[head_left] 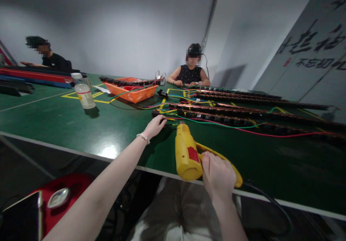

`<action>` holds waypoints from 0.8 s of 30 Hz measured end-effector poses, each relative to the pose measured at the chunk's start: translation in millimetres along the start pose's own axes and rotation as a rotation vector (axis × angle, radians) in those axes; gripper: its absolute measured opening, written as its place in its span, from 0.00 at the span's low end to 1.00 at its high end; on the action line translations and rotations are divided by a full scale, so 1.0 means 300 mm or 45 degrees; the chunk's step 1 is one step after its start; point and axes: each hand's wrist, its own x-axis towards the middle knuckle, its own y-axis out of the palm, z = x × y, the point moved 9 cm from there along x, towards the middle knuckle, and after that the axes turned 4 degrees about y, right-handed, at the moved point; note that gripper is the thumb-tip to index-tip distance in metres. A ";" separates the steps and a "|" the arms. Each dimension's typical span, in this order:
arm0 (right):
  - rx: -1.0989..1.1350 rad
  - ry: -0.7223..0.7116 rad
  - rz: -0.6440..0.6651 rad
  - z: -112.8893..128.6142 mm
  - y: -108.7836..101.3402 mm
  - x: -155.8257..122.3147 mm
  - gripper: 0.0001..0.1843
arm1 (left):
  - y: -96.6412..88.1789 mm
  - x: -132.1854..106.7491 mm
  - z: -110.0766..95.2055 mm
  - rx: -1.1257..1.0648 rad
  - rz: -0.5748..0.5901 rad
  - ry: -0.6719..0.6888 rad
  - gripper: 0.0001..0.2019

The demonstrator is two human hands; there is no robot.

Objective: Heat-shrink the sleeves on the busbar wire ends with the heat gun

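Observation:
My right hand is wrapped round the handle of a yellow heat gun with a red label. The gun's dark nozzle points away from me, toward short yellow and green wires. My left hand, wearing a pale bracelet, is closed on those wires just left of the nozzle. Its fingertips are partly hidden. Long dark strips with copper-coloured lines lie side by side beyond the hands, with coloured wires running along them.
An orange basket holds more dark strips. A bottle stands on the green table at left. Two people sit across the table. A red stool bears a phone and a small dish. The heat gun's cord hangs off the edge.

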 end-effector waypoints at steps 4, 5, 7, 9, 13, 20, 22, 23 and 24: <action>0.078 -0.013 0.036 0.052 0.012 -0.007 0.19 | 0.005 0.003 0.008 0.044 -0.007 0.005 0.11; 0.105 -0.013 0.051 0.063 0.017 -0.009 0.19 | 0.004 0.004 0.012 0.057 -0.014 0.002 0.11; 0.164 -0.010 0.071 0.085 0.024 -0.013 0.18 | 0.000 0.005 0.021 0.077 -0.033 -0.013 0.11; 0.209 -0.010 0.076 0.104 0.026 -0.016 0.18 | -0.005 0.006 0.031 0.084 -0.051 -0.028 0.11; 0.253 -0.029 0.074 0.132 0.022 -0.018 0.18 | -0.008 0.009 0.041 0.064 -0.065 -0.018 0.11; 0.270 -0.068 0.082 0.114 0.020 -0.009 0.19 | -0.016 0.000 0.050 0.018 -0.066 -0.021 0.11; 0.279 -0.076 0.074 0.094 0.020 -0.004 0.19 | -0.018 -0.002 0.052 0.006 -0.071 -0.028 0.11; 0.276 -0.080 0.067 0.083 0.019 0.000 0.19 | -0.018 -0.003 0.053 0.000 -0.071 -0.031 0.11; 0.266 -0.083 0.056 0.071 0.017 0.003 0.20 | -0.018 -0.004 0.055 -0.007 -0.073 -0.035 0.11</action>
